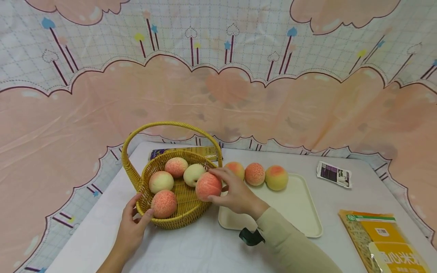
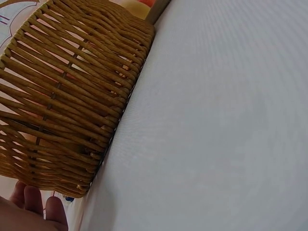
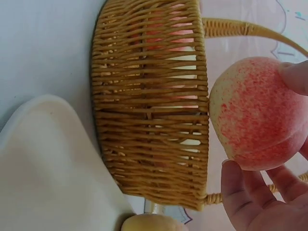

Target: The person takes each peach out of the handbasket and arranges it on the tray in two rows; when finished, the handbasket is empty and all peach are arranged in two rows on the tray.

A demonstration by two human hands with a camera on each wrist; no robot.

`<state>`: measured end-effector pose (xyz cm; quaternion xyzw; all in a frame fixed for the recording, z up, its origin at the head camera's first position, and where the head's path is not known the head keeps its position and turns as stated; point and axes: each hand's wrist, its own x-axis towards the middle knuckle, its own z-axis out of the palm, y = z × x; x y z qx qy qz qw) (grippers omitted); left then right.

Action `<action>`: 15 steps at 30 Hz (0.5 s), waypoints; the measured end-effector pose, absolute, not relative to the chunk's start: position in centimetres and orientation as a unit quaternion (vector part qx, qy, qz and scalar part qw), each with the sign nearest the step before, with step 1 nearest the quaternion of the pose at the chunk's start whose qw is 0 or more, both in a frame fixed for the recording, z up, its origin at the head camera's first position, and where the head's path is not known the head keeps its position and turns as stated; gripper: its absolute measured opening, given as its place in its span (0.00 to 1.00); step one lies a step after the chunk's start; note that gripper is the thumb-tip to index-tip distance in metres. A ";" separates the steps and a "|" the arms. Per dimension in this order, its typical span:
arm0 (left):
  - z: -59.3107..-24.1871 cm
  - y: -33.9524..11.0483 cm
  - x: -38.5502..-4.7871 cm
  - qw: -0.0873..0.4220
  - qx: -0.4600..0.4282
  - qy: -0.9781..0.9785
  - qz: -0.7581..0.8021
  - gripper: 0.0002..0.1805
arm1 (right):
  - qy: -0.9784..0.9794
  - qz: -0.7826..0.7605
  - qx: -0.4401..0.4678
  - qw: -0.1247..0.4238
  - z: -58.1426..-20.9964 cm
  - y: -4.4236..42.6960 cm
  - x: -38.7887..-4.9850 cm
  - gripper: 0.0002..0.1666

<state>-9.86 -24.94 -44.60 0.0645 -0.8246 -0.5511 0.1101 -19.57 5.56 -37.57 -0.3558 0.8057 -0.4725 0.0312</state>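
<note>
Head view, right hand (image 1: 236, 192): curled about round pinkish-red peach (image 1: 208, 187), lower middle
Left hand (image 1: 134, 224): loosely spread against golden oval wicker basket (image 1: 177, 222)

White tabletop (image 1: 184, 252) enclosed at back and sides by curtain (image 1: 164, 98), printed with pink cloud and grid pattern.

Peaches (image 1: 161, 182) in basket (image 1: 175, 223), tray (image 1: 293, 206) at right; packet (image 1: 198, 151) behind

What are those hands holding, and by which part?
Right hand: a reddish peach, held by its sides between thumb and fingers. Left hand: the wicker basket, held at its near-left rim.
</note>
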 end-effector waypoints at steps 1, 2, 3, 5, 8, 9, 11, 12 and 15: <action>-44.6 -24.9 -9.9 0.110 0.065 -0.825 -0.551 0.38 | 0.804 -0.473 -0.358 0.030 -37.6 5.7 -19.6 0.40; -44.5 -24.9 -9.8 0.110 0.065 -0.825 -0.551 0.38 | 0.803 -0.475 -0.359 0.030 -37.7 5.8 -19.6 0.39; -44.5 -24.9 -9.8 0.109 0.065 -0.825 -0.550 0.38 | 0.803 -0.475 -0.359 0.030 -37.7 6.0 -19.5 0.39; -44.5 -24.9 -9.9 0.106 0.067 -0.826 -0.550 0.38 | 0.803 -0.478 -0.354 0.032 -37.7 6.2 -19.5 0.39; -44.4 -24.9 -9.9 0.103 0.070 -0.826 -0.550 0.38 | 0.804 -0.482 -0.348 0.030 -37.8 6.6 -19.3 0.38; -44.4 -24.8 -9.9 0.103 0.071 -0.826 -0.550 0.38 | 0.803 -0.483 -0.346 0.028 -37.8 6.8 -19.3 0.38; -44.5 -24.9 -9.9 0.105 0.069 -0.826 -0.550 0.38 | 0.801 -0.489 -0.344 0.023 -37.8 7.1 -19.3 0.37; -44.5 -24.9 -9.9 0.106 0.069 -0.826 -0.549 0.38 | 0.800 -0.491 -0.344 0.019 -37.8 7.3 -19.3 0.37; -44.5 -24.9 -9.9 0.106 0.071 -0.828 -0.546 0.38 | 0.796 -0.500 -0.340 0.011 -38.0 8.0 -19.2 0.36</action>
